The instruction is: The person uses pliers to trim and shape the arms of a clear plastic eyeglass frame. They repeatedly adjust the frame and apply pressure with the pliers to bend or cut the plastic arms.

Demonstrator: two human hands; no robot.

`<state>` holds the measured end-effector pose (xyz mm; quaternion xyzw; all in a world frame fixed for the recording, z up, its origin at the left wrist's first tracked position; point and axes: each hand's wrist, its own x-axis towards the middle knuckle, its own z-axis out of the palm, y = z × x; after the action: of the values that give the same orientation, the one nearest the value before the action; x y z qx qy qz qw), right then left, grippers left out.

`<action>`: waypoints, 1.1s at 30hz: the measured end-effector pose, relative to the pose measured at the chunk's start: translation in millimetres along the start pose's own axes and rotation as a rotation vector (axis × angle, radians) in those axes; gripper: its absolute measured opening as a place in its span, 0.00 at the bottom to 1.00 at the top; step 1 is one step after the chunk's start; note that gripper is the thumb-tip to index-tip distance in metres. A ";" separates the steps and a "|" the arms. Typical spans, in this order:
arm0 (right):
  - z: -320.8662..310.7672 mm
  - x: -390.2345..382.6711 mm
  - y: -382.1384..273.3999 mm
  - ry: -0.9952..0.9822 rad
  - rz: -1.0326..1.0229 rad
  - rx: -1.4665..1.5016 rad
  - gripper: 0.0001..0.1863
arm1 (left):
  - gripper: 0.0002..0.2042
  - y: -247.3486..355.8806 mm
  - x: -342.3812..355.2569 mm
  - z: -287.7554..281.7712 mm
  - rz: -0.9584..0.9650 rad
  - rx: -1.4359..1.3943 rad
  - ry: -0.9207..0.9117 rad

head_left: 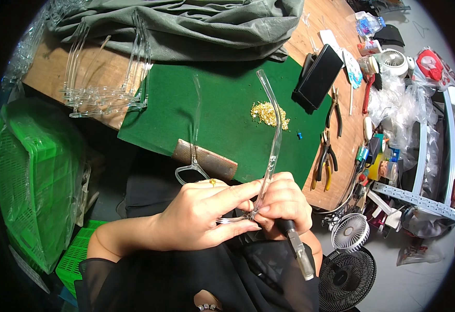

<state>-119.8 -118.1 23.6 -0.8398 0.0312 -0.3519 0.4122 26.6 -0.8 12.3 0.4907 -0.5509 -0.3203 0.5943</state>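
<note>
My left hand [201, 216] is closed on a clear plastic eyeglass frame [188, 169], in front of my body. One temple arm [274, 140] rises from the hinge between my hands; the other [196, 109] stands up at the left. At that hinge, the fingers of my right hand [287, 205] are pinched together. My right hand also grips a hand tool [300, 255] with a black part and a metal end pointing down toward me; its exact kind is unclear. The hinge and whatever small part lies there are hidden by my fingers.
A pile of small gold-coloured parts [269, 114] and a blue pin [299, 135] lie on the green mat [160, 114]. Several clear frames [102, 101] stand at left. Pliers [325, 161] and a black case [318, 78] lie right. Green crates [40, 182] flank the table.
</note>
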 end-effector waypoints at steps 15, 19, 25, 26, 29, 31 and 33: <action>-1.3 4.2 2.3 -0.034 0.037 0.105 0.12 | 0.29 -2.3 0.4 -0.7 0.020 0.002 0.007; -2.4 3.1 1.7 -0.058 -0.011 0.010 0.13 | 0.29 -2.5 -0.8 -0.4 0.017 0.003 0.023; -2.7 9.0 -1.2 -0.073 0.063 0.064 0.13 | 0.28 -0.7 0.4 -2.2 0.009 0.014 0.021; -3.2 9.8 -1.0 -0.084 0.056 0.061 0.13 | 0.28 0.2 0.4 -2.8 0.010 0.019 0.020; -3.8 9.9 0.1 -0.095 0.049 0.055 0.12 | 0.28 -0.6 1.3 -3.7 0.015 0.013 0.012; -4.7 11.1 1.0 -0.124 0.036 0.049 0.12 | 0.28 -0.6 1.1 -3.8 0.013 0.001 0.013; -8.7 15.0 1.7 -0.179 0.016 0.028 0.12 | 0.28 -1.4 0.7 -3.4 0.012 0.018 0.001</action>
<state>-113.6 -130.2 34.4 -0.8618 -0.0040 -0.2724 0.4279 30.3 -1.1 11.5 0.4929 -0.5565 -0.3112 0.5921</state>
